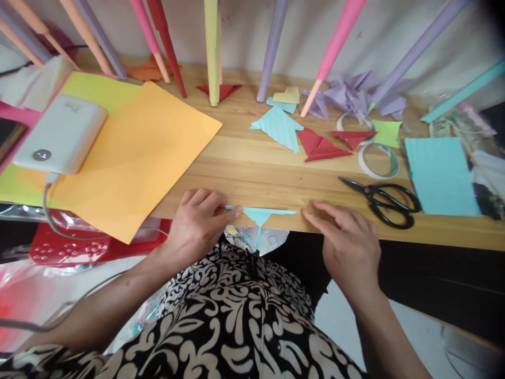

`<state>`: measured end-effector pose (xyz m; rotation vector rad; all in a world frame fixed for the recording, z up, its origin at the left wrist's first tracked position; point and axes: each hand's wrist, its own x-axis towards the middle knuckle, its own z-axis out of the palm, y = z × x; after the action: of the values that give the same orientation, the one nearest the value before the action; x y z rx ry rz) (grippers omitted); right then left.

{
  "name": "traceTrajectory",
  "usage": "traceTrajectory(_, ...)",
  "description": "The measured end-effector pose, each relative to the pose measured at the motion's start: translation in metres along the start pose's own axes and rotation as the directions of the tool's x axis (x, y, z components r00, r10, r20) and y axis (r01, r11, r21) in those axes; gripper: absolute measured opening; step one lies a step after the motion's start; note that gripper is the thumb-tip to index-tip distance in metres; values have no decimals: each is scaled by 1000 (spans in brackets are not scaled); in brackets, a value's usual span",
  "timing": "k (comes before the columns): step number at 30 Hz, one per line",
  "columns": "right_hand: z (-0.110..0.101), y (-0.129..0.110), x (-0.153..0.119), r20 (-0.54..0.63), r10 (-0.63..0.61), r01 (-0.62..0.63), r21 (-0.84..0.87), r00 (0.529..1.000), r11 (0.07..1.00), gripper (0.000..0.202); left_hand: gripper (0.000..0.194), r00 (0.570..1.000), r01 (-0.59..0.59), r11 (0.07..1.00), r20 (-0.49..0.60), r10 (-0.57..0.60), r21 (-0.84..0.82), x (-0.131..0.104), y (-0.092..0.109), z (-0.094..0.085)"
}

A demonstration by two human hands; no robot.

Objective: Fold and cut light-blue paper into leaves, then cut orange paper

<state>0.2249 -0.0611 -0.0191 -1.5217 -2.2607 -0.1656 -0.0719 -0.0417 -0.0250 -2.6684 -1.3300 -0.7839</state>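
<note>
A light blue paper [257, 215], folded into a thin strip with a small triangle hanging below, lies at the table's front edge. My left hand [199, 226] is closed at the strip's left end, with the thumb over the paper and the fingers curled. Just past the strip's right end, my right hand [349, 239] is held apart from it, thumb and index finger loosely stretched and nothing visible between them. Farther back lie a pleated light blue piece [279, 126] and folded red pieces [319, 145]. Black-handled scissors [384, 202] rest to the right of my right hand.
Orange paper sheets [158, 137] and a white power bank [63, 131] with a cable occupy the left. Tape rolls [379, 160] and a blue pleated square [444, 176] sit right. Rolled paper tubes [272, 52] lean on the wall. Below is a red stool [71, 247].
</note>
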Motion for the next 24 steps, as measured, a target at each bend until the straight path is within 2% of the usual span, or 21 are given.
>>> traceTrajectory(2, -4, -2, 9, -43, 16, -15, 21, 999, 1000, 34, 18, 1000, -6, 1000, 0, 6, -3, 0, 0, 0)
traceTrajectory(5, -3, -18, 28, -58, -2, 9, 127, 998, 992, 23, 19, 1000, -12, 1000, -7, 12, 6, 1, 0, -1)
traceTrajectory(8, 8, -38, 46, 34, -105, 95, 219, 994, 971, 13, 21, 1000, -13, 1000, -11, 13, 22, 2, 2, -1)
traceTrajectory(10, 16, -46, 53, 96, -129, 103, 237, 987, 966, 11, 21, 1000, -11, 1000, -8, 11, 24, 3, 3, -1)
traceTrajectory(15, 24, -47, 57, 190, -87, 33, 270, 978, 962, 5, 19, 1000, 8, 1000, -27, -8, -7, -4, -6, -4)
traceTrajectory(19, 21, -46, 59, 234, -68, -10, 316, 970, 949, 4, 18, 995, 88, 993, -49, -92, -82, -13, -18, -12)
traceTrajectory(22, 19, -46, 61, 247, -78, -9, 333, 966, 943, 10, 21, 986, 138, 977, -72, -151, -160, -5, -13, -19)
traceTrajectory(24, 19, -46, 61, 249, -94, 7, 331, 964, 944, 10, 22, 987, 112, 976, -93, -131, -187, 6, -3, -19)
